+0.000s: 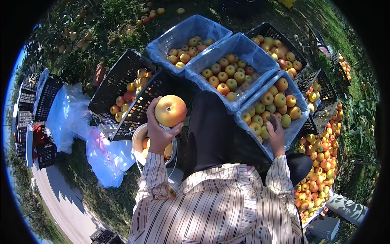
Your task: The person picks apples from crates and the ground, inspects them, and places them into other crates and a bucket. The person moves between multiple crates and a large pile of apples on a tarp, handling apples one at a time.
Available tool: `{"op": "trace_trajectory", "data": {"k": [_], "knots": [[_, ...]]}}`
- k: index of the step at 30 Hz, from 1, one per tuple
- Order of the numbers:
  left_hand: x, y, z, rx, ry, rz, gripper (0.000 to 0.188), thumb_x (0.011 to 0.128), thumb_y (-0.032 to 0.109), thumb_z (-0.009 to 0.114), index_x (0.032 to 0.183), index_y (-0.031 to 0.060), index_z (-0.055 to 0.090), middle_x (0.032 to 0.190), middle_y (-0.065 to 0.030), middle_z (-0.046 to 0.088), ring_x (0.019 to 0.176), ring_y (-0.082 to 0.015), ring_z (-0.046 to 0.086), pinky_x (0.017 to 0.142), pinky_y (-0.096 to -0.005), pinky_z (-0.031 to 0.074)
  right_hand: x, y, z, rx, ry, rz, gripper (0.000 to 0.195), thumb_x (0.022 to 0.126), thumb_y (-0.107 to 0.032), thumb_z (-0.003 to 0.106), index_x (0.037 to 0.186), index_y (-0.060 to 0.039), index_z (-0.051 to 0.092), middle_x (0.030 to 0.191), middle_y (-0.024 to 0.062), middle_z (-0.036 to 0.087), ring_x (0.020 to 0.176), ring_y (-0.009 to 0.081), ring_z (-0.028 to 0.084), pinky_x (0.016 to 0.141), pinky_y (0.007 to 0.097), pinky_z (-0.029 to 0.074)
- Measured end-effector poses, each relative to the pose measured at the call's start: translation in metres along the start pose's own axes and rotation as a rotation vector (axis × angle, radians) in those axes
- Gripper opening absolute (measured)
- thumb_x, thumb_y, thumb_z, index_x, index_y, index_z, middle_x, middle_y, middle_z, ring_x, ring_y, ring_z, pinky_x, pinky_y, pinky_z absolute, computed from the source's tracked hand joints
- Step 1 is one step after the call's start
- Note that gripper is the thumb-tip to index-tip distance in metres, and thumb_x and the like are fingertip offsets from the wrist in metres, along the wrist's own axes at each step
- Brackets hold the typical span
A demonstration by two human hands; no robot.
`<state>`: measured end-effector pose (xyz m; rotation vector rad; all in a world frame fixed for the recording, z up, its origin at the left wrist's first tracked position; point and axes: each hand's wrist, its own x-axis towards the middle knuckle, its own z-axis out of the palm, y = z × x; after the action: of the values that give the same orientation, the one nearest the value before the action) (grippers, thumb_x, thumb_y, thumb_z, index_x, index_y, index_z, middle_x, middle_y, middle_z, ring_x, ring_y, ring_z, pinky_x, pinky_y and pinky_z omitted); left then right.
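A large yellow-red apple [170, 111] is held up in my left hand [161, 134], its blossom end facing me. Below that hand stands a white bucket [137, 143] with several apples inside. My right hand [276, 134] is over the near edge of a crate lined with blue plastic [300, 105], fingers apart and nothing in them. Yellow-green apples [269, 102] fill much of that crate; whether my fingertips touch one I cannot tell. Another blue-lined crate [195, 71] with apples adjoins it, just beyond my knee.
A tilted black plastic crate [105, 88] with apples stands at left, near crumpled plastic bags [68, 113]. Farther back are a blue-lined crate [161, 45] and a black crate [268, 29]. A large heap of apples [320, 170] lies at right, beside a grey box [323, 227].
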<state>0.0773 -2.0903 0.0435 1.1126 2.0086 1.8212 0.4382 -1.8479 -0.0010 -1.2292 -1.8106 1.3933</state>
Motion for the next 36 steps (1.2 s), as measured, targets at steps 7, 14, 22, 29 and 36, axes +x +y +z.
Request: {"op": "trace_trajectory", "data": {"k": [7, 14, 22, 29, 36], "knots": [[0.016, 0.062, 0.135, 0.017, -0.472, 0.227, 0.092, 0.058, 0.021, 0.090, 0.136, 0.0012, 0.046, 0.134, -0.0207, 0.052, 0.124, -0.0372, 0.055, 0.104, -0.0417, 0.046, -0.022, -0.132, 0.062, 0.080, -0.353, -0.197, 0.108, 0.073, -0.049, 0.085, 0.152, -0.0039, 0.028, 0.149, 0.0158, 0.037, 0.135, 0.0262, 0.043, 0.107, 0.0410, 0.042], [0.014, 0.086, 0.206, -0.081, -0.830, 0.085, 0.096, 0.066, 0.023, 0.089, 0.144, -0.0021, 0.039, 0.142, -0.0220, 0.048, 0.135, -0.0332, 0.046, 0.113, -0.0406, 0.036, -0.022, -0.047, 0.018, 0.838, -0.221, 0.217, 0.079, 0.089, -0.053, 0.065, 0.147, -0.0073, 0.037, 0.137, 0.0165, 0.054, 0.121, 0.0307, 0.059, 0.094, 0.0407, 0.054], [0.064, 0.025, 0.204, -0.169, -0.672, -0.108, 0.059, 0.093, 0.018, 0.068, 0.144, 0.0016, 0.045, 0.141, -0.0162, 0.054, 0.133, -0.0264, 0.049, 0.110, -0.0403, 0.037, -0.018, 0.014, -0.012, 1.463, -0.134, 0.513, 0.083, 0.093, -0.075, 0.032, 0.143, -0.0098, 0.043, 0.123, 0.0208, 0.063, 0.091, 0.0380, 0.070, 0.069, 0.0424, 0.061], [0.065, 0.007, 0.220, -0.226, -0.606, -0.217, 0.054, 0.093, 0.017, 0.067, 0.140, -0.0012, 0.048, 0.130, -0.0152, 0.061, 0.122, -0.0241, 0.057, 0.103, -0.0366, 0.043, -0.008, 0.068, -0.053, 1.231, 0.035, 0.446, 0.079, 0.092, -0.069, 0.047, 0.146, -0.0119, 0.039, 0.135, 0.0185, 0.056, 0.096, 0.0399, 0.067, 0.075, 0.0459, 0.060], [0.065, 0.003, 0.225, -0.161, -0.610, -0.235, 0.051, 0.093, 0.016, 0.067, 0.138, -0.0013, 0.051, 0.128, -0.0139, 0.061, 0.120, -0.0223, 0.059, 0.099, -0.0354, 0.045, 0.007, 0.156, -0.071, 0.205, 0.188, 0.664, 0.085, 0.082, -0.048, 0.074, 0.144, -0.0019, 0.039, 0.135, 0.0162, 0.055, 0.114, 0.0288, 0.062, 0.090, 0.0399, 0.054]]}}
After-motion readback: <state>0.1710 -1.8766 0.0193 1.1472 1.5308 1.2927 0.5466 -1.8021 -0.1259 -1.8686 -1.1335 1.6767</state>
